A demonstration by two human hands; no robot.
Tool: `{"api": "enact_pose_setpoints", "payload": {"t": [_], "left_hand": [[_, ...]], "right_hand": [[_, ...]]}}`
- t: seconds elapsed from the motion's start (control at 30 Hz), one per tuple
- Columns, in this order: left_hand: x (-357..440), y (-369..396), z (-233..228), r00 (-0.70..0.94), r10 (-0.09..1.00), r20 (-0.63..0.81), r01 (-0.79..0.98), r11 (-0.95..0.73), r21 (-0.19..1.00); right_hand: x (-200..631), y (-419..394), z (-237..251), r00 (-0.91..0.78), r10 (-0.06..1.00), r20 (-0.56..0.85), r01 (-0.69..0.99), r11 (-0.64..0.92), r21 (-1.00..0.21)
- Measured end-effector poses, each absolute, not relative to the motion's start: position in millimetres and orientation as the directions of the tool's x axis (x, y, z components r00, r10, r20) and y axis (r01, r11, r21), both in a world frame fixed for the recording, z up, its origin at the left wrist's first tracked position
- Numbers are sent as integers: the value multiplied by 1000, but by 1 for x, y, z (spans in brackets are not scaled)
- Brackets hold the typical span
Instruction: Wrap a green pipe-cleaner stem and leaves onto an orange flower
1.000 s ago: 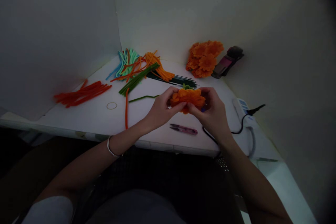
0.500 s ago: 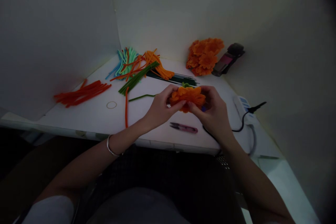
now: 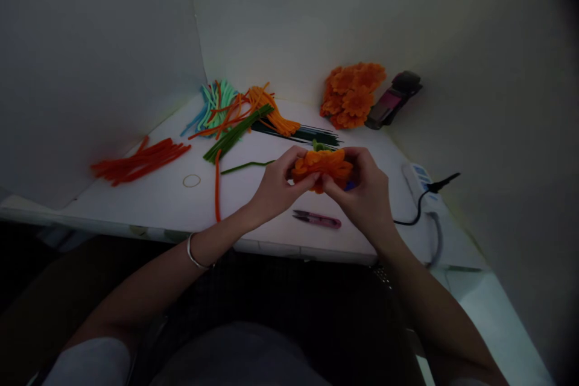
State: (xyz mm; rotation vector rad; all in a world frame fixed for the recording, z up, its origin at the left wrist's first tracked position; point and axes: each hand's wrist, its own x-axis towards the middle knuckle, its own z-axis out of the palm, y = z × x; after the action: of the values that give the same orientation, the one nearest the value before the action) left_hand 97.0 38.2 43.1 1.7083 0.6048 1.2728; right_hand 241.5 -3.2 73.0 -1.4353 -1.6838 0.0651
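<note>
Between my two hands is an orange pipe-cleaner flower (image 3: 323, 163), held just above the table with some green showing behind its top. My left hand (image 3: 284, 184) grips its left side, the thumb pressed on the near petals. On the right side my right hand (image 3: 364, 187) pinches it, thumb tip close to the other thumb. A bit of blue shows by the right fingers; what it is I cannot make out. Pink-handled thread snips (image 3: 317, 219) lie on the table below the hands. A green pipe cleaner (image 3: 242, 167) runs up to my left hand.
Red pipe cleaners (image 3: 140, 161) lie at left, near a rubber band (image 3: 191, 181). Farther back are green (image 3: 237, 132), orange (image 3: 275, 111) and mint (image 3: 219, 105) bundles and dark stems (image 3: 312, 134). Finished orange flowers (image 3: 353, 96), a bottle-like object (image 3: 391, 101) and a power strip (image 3: 423, 183) stand right.
Both hands stay on the orange flower, with only slight shifts of the fingers. The view has moved a little; the things on the table lie as before.
</note>
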Motion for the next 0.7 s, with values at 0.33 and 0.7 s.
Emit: {"api": "enact_pose_setpoints", "payload": {"t": [0.33, 0.7], "left_hand": [[95, 40, 42, 351, 786, 509, -108, -506, 856], [94, 41, 41, 367, 789, 494, -156, -471, 868]], "right_hand": [[241, -3, 73, 71, 809, 584, 776, 323, -542], [240, -4, 76, 74, 832, 550, 745, 321, -585]]}}
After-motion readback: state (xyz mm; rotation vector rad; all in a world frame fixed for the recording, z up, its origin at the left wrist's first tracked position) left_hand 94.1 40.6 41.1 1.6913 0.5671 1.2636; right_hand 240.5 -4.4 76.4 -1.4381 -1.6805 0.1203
